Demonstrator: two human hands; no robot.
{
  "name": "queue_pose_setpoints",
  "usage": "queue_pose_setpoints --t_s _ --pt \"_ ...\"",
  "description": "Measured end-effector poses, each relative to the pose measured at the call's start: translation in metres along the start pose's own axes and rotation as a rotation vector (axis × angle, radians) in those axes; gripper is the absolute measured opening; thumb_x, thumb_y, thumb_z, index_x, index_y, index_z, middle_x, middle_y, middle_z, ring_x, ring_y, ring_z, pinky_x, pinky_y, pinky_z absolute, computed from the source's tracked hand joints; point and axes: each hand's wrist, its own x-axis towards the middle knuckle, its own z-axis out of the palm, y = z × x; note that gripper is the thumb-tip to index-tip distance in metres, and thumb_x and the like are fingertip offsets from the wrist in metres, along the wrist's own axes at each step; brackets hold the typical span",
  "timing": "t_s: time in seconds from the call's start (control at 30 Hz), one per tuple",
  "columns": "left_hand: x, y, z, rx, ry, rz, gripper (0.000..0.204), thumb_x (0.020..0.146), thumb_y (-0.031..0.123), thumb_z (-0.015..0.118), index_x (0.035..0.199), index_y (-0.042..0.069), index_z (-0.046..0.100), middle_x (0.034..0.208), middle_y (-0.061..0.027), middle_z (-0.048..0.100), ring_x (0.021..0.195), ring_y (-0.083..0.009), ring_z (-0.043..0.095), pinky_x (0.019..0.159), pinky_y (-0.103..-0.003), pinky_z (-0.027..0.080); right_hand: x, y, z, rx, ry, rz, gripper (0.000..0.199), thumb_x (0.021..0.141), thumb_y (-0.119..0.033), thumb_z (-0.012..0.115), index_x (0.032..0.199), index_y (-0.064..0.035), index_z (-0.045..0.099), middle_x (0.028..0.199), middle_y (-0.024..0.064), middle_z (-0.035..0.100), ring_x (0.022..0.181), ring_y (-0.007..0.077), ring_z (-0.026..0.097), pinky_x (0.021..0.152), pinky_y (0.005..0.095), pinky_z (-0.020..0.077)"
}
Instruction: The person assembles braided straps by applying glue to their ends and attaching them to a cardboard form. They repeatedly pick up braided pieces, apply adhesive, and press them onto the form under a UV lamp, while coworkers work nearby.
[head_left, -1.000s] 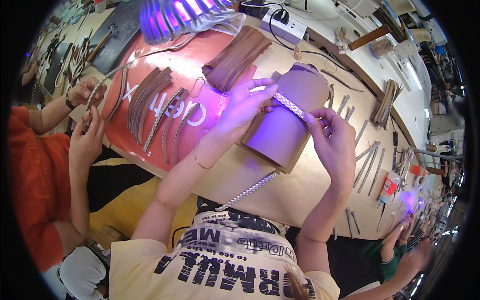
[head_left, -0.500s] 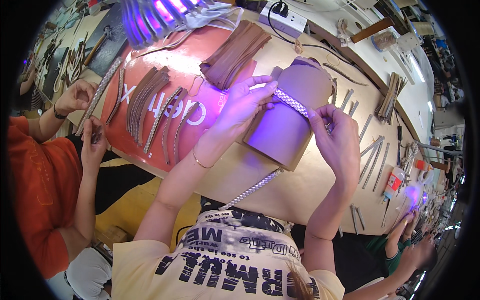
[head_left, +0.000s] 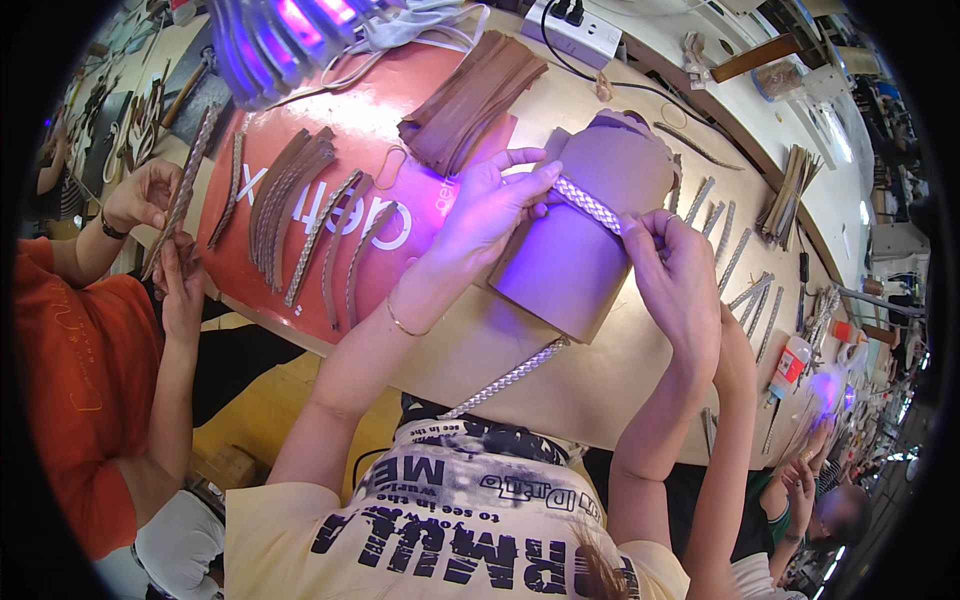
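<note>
Both my hands pinch a pale, shiny braided strap [head_left: 588,205], stretched across a rounded brown form [head_left: 565,270] with a smooth curved face. My left hand [head_left: 498,208] grips its upper left end between thumb and fingers. At the lower right end, my right hand [head_left: 675,275] has closed thumb and fingertips on the strap. Whether the strap touches the form along its whole length I cannot tell. Another length of pale braid [head_left: 510,378] hangs from beneath the form's near edge, over the table edge towards my lap.
Left of me, a person in orange holds a braided strip [head_left: 185,190]. A co-worker's arm [head_left: 735,400] reaches in beside my right forearm. Brown strips [head_left: 470,105] and braided pieces [head_left: 290,200] lie on a red sheet [head_left: 385,110]. A glowing lamp [head_left: 270,50] hangs at upper left.
A co-worker's arm has come in from the lower right, behind my right forearm. My right hand has shifted slightly right and down, still gripping the strap. The lamp appears further left.
</note>
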Motion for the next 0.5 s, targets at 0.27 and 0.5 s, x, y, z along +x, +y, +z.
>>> queue_pose_setpoints --t_s 0.27,0.5 --pt "0.0000 -0.0017 0.0017 0.019 0.038 0.003 0.035 0.090 0.013 0.072 0.117 0.002 0.054 0.093 -0.0050 0.067 0.080 -0.0099 0.062 0.068 -0.022 0.047 0.0029 0.0049 0.0030 0.142 -0.048 0.011 0.033 0.093 -0.022 0.060 0.079 0.0087 0.062 0.058 0.0102 0.055 0.053 0.0132 0.048 0.053 0.0314 0.0407" --pt "-0.0002 -0.0044 0.0026 0.120 0.047 0.102 0.036 0.088 0.010 0.073 0.114 -0.002 0.052 0.087 -0.0090 0.070 0.075 -0.0100 0.064 0.061 -0.021 0.049 0.0006 0.0035 0.0013 0.169 -0.102 0.097 0.031 0.097 -0.022 0.058 0.082 0.0050 0.061 0.068 -0.0007 0.054 0.065 0.0059 0.043 0.058 0.0251 0.0366"
